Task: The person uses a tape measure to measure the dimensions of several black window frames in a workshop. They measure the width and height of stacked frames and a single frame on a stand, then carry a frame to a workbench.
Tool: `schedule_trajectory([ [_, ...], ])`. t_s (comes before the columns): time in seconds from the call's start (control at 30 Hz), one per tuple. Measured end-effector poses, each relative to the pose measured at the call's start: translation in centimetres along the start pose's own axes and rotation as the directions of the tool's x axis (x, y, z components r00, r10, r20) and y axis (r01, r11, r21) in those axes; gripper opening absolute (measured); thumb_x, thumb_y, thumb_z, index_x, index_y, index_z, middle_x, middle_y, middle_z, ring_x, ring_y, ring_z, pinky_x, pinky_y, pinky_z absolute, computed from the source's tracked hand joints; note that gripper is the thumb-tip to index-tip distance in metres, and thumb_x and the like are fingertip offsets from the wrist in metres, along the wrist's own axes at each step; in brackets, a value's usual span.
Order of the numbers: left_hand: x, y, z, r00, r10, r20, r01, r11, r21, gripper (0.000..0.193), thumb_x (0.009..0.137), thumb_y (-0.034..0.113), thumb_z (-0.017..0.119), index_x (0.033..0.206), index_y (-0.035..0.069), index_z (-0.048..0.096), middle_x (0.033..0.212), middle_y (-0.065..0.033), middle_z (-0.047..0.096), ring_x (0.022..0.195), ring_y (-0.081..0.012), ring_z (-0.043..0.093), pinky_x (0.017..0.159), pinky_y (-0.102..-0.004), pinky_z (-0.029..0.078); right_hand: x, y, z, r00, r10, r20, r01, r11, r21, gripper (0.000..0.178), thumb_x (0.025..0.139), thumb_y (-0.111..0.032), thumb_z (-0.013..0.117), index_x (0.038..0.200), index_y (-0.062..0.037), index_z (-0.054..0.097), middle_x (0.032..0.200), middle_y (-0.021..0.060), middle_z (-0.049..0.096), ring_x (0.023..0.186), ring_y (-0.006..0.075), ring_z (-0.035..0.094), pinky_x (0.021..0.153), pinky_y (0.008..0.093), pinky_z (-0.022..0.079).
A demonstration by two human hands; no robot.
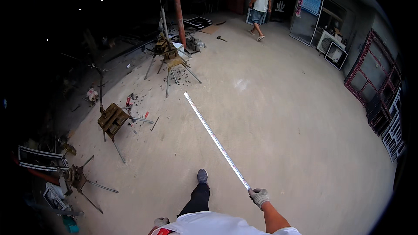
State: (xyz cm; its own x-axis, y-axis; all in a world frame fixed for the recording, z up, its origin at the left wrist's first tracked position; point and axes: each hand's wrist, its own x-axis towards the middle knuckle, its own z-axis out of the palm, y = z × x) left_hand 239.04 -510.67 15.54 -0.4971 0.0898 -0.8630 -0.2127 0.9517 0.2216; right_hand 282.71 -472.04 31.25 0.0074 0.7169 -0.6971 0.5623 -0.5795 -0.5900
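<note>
"Now, where's that measuring tape?"
"Slanting out over the floor, its near end gripped in the curled right hand!"
"And the left hand?"
"Low beside the white shirt; its grip, I can't tell!"

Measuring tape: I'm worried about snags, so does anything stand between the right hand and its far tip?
Nothing visible does. From the right hand, the measuring tape runs uncovered to its far tip; a tripod stand shows just beyond that tip in the picture, not across the tape.
</note>
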Motion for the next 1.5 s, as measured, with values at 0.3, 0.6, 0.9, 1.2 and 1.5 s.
schedule_trajectory([
  [0.3,8.7,42.2,1.3,0.958,0.280,0.059,-0.276,0.959,-0.069,0.035,0.096,0.024,0.060,0.113,-0.004,0.071,0.089,-0.0134,0.075,0.074,-0.0225,0.072,0.067,-0.0409,0.059,11.7,-8.1,-3.8,0.962,0.246,-0.121,-0.240,0.969,0.064,0.038,0.091,-0.035,0.077,0.094,0.0033,0.073,0.070,0.0086,0.070,0.052,0.0151,0.061,0.047,0.0307,0.048],
  [0.6,4.0,85.1,4.7,0.661,0.741,0.118,-0.727,0.672,-0.144,0.032,0.099,0.023,0.059,0.109,-0.004,0.071,0.089,-0.0100,0.075,0.077,-0.0180,0.071,0.073,-0.0341,0.057,24.3,-20.8,-8.3,0.923,0.330,-0.196,-0.290,0.934,0.208,0.041,0.092,-0.035,0.077,0.096,0.0061,0.074,0.070,0.0098,0.070,0.051,0.0175,0.062,0.047,0.0326,0.050],
  [0.9,7.5,92.0,10.8,0.961,0.252,0.110,-0.269,0.945,0.185,0.036,0.095,0.028,0.061,0.110,-0.002,0.074,0.089,-0.0126,0.076,0.076,-0.0241,0.073,0.072,-0.0395,0.059,48.0,-39.3,-19.5,0.951,0.279,-0.135,-0.267,0.959,0.096,0.038,0.091,-0.034,0.076,0.091,0.0036,0.073,0.067,0.0086,0.069,0.052,0.0162,0.061,0.048,0.0324,0.050],
  [1.2,11.4,106.4,13.0,0.991,0.131,-0.004,-0.131,0.990,0.061,0.040,0.091,0.033,0.061,0.104,-0.001,0.078,0.097,-0.0148,0.079,0.088,-0.0242,0.076,0.082,-0.0391,0.059,72.8,-68.1,-28.7,0.992,0.015,-0.128,-0.021,0.999,-0.045,0.038,0.093,-0.036,0.074,0.093,0.0026,0.074,0.068,0.0061,0.068,0.051,0.0133,0.059,0.046,0.0296,0.047],
  [1.5,24.2,141.7,15.3,0.968,0.209,0.141,-0.209,0.978,-0.012,0.034,0.095,0.026,0.060,0.104,-0.003,0.073,0.083,-0.0124,0.075,0.072,-0.0239,0.072,0.067,-0.0377,0.057,85.0,-84.5,-27.1,0.986,0.134,-0.104,-0.137,0.990,-0.019,0.039,0.093,-0.037,0.075,0.088,0.0016,0.073,0.067,0.0068,0.069,0.051,0.0138,0.059,0.045,0.0299,0.046],
])
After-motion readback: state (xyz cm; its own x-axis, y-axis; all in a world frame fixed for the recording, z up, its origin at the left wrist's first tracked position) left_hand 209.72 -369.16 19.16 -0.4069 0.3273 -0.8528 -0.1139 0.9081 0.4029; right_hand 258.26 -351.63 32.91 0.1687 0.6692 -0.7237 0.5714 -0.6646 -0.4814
